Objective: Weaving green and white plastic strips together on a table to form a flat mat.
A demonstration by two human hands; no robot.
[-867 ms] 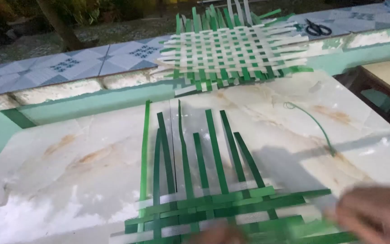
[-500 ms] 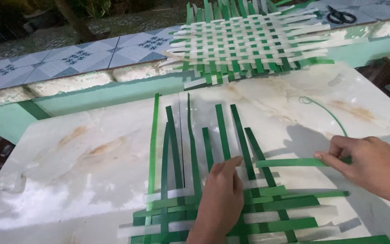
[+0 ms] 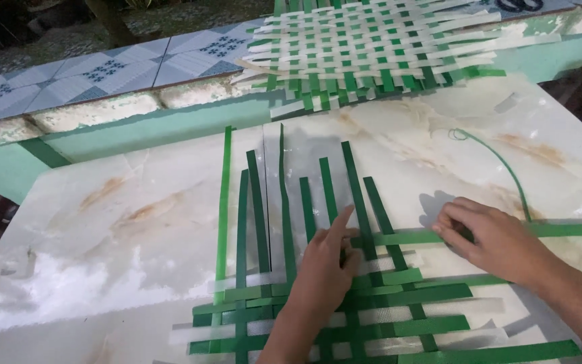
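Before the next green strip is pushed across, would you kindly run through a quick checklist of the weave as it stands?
1. Left hand on the upright green strips, index finger extended along them: ok.
2. Right hand grips the horizontal green strip: ok.
3. That strip's tip reaches the uprights near the left fingers: ok.
4. Uprights evenly spaced: not ok, they fan apart and end at differing heights.
5. Over-under order at the crossing: cannot tell, the left hand covers it.
6. Lower woven rows lie flat on the marble-look tabletop: ok.
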